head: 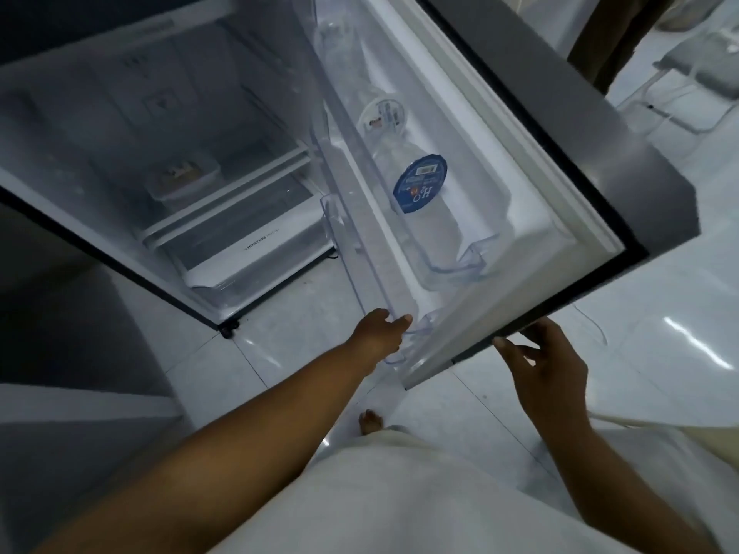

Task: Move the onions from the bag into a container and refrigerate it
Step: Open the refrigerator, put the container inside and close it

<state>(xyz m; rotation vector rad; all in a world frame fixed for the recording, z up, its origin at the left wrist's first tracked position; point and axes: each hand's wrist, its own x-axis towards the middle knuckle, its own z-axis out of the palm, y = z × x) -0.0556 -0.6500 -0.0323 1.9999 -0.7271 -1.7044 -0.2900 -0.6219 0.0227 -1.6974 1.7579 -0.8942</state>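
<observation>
The fridge stands open, its door [532, 217] swung out to the right. A clear lidded container [184, 175] with dark contents sits on a shelf inside the fridge. My left hand [380, 331] rests against the bottom door bin [404, 345], fingers touching its clear rim and holding nothing. My right hand [544, 361] is at the door's lower outer edge, fingers spread and touching it. No bag or loose onions are in view.
A water bottle with a blue cap label [420, 183] lies in the door's shelf bin. A crisper drawer [240, 249] sits at the fridge bottom. White tiled floor [280, 353] lies below, with my bare foot [370, 419] on it. A chair [696, 78] stands at the far right.
</observation>
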